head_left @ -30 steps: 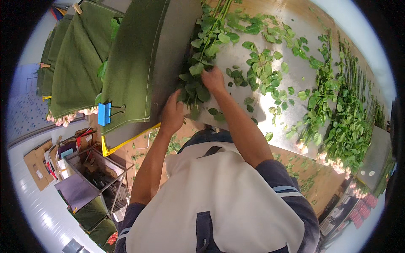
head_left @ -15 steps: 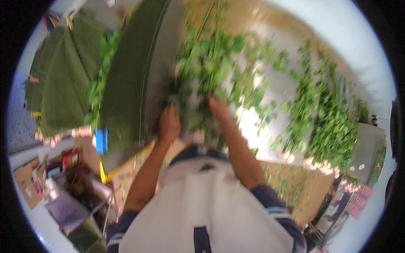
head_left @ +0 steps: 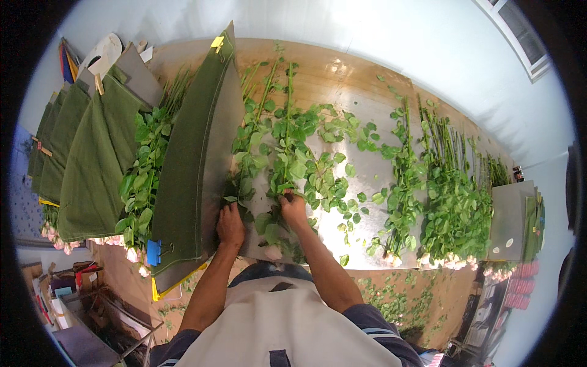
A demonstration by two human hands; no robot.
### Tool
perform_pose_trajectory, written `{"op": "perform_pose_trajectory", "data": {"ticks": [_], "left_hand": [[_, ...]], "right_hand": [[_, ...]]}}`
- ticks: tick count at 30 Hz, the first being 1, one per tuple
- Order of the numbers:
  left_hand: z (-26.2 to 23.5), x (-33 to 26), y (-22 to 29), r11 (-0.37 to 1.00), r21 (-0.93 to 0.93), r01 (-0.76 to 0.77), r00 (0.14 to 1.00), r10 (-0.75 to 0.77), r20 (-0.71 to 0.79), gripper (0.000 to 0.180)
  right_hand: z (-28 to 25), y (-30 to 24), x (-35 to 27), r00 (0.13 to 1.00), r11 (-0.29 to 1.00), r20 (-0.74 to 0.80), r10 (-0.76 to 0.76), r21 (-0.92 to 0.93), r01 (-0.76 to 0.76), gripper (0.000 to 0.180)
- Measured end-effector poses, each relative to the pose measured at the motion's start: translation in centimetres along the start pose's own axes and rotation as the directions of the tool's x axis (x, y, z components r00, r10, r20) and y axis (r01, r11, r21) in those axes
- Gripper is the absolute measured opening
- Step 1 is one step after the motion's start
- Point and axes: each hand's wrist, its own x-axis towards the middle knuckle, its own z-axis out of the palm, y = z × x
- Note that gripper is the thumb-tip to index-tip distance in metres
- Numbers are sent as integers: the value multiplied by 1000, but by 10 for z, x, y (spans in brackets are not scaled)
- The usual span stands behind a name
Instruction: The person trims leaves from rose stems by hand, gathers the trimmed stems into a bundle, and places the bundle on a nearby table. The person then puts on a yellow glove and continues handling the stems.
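Downward, past a cream apron (head_left: 257, 318) with dark sleeves on either side, two bare hands work over a metal-grey tabletop (head_left: 370, 226) strewn with rose greenery. Near the middle, the right hand (head_left: 295, 211) has its thumb and fingers pinched together on a leafy rose stem (head_left: 288, 110), which lies lengthwise, its cut end toward the far edge. A pale pink bloom (head_left: 273, 252) shows by the near edge, just in front of the person's waist. To its left, the left hand (head_left: 231, 226) is at the leafy lower part of another rose (head_left: 246, 165), close beside a tall grey board (head_left: 221, 134); its fingers are curled and partly hidden, so whether they grip anything cannot be told.

Over the left face of that board hangs green cloth (head_left: 189, 159), with a yellow clip (head_left: 217, 43) at the top and a blue clip (head_left: 153, 252) at the lower left corner. Further left, a bunch of roses (head_left: 143, 183) lies between this board and more cloth-draped ones.

Right of the hands, loose leaves (head_left: 330, 183) are scattered. Beyond them lie a slim bunch (head_left: 403, 196) and a thicker heap of roses (head_left: 455, 202), pink heads toward the near edge. More fallen leaves (head_left: 397, 300) litter the brown floor below.
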Motion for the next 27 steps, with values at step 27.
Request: {"op": "perform_pose_trajectory", "data": {"ticks": [27], "left_hand": [[53, -46, 190, 654, -694, 301, 838, 166, 520, 41]], "right_hand": [[-245, -15, -59, 803, 836, -530, -275, -544, -72, 31]]}}
